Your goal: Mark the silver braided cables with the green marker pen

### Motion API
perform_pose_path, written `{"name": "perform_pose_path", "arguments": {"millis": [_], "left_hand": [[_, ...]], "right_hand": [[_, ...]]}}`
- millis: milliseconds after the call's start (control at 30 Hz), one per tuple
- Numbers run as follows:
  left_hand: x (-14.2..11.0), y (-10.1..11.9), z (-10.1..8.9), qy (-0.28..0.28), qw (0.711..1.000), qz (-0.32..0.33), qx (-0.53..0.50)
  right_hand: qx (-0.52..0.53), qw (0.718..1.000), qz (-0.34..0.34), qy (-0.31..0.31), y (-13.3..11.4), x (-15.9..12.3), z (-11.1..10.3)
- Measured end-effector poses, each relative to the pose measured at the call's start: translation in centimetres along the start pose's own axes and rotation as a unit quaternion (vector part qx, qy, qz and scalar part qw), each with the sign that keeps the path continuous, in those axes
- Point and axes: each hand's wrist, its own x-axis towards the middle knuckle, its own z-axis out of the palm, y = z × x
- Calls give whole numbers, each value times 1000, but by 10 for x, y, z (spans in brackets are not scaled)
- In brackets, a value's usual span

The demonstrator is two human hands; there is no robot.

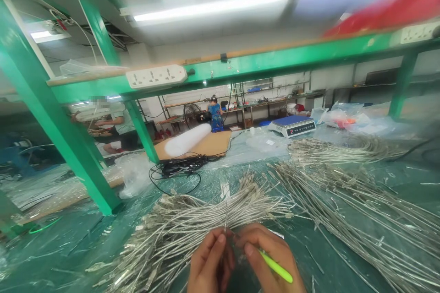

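At the bottom centre, my left hand point(209, 261) is closed, thumb against forefinger, on a thin silvery cable point(226, 219) that points upward from the fingertips. Close beside it, my right hand point(268, 256) has its fingers curled around a bright yellow-green, pen-shaped tool point(277, 268). The tool's working tip is hidden by the fingers, and the fingertips of both hands nearly meet. Directly behind the hands lies a large bundle of silvery cables point(192, 219) with clear plugs at their ends.
More cable bundles point(347, 206) spread over the green table covering point(85, 256) at right. A counting scale point(292, 126), plastic bags point(343, 116) and a coil of black cable point(182, 165) lie farther back. Green frame posts point(68, 114) rise at left. Other people point(216, 114) are in the background.
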Motion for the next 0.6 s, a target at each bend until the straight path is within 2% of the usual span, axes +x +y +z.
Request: {"name": "perform_pose_path", "arguments": {"millis": [300,500,600], "left_hand": [[-1,3,6,11,1000,-10,-9],[-2,4,10,51,998,-16,-37],[-4,5,10,74,995,-33,-59]], "right_hand": [[28,999,-8,15,-2,1,0],[4,999,-23,-43,-3,0,3],[11,999,-33,-35,-3,-1,4]]}}
